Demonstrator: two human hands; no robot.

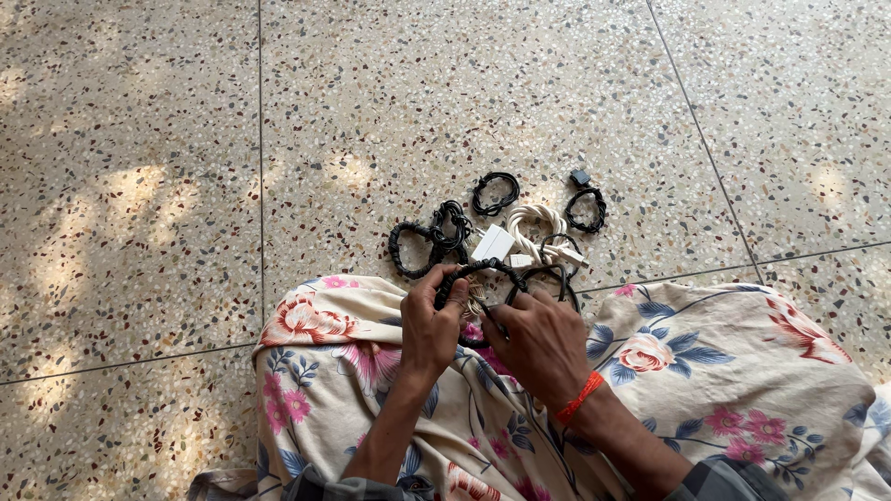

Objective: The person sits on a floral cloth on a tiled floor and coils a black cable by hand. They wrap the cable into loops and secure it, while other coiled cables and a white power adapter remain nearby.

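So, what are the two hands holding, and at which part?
Both the left hand and the right hand hold one black braided cable, looped between them: the left at its left bend, the right at the other side.

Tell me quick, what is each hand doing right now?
Left hand: closed on the coiled black cable.
Right hand: closed on the same coiled black cable.

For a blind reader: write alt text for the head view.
Two hands, left hand and right hand, hold a coiled black cable over a floral cloth. More black cable coils, a white cable and a white adapter lie on the speckled floor.
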